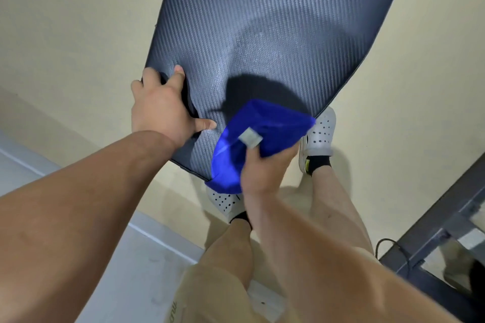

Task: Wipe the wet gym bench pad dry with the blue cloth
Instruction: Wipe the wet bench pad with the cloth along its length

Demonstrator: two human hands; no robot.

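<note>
The dark blue-grey bench pad (275, 29) with a ribbed texture runs from the top of the view down to its near end. A lighter, shiny patch shows in its middle. My left hand (160, 105) grips the pad's near left corner, thumb on top and fingers curled over the edge. My right hand (262, 168) holds the bunched blue cloth (262, 134) over the pad's near right end; a small grey tag shows on the cloth. Whether the cloth touches the pad I cannot tell.
My legs in tan shorts and white perforated shoes (320, 134) stand on a cream floor just beyond the pad's near end. A dark metal frame with glass (446, 238) and a black cable sit at the lower right. A pale ledge (131, 257) lies at the lower left.
</note>
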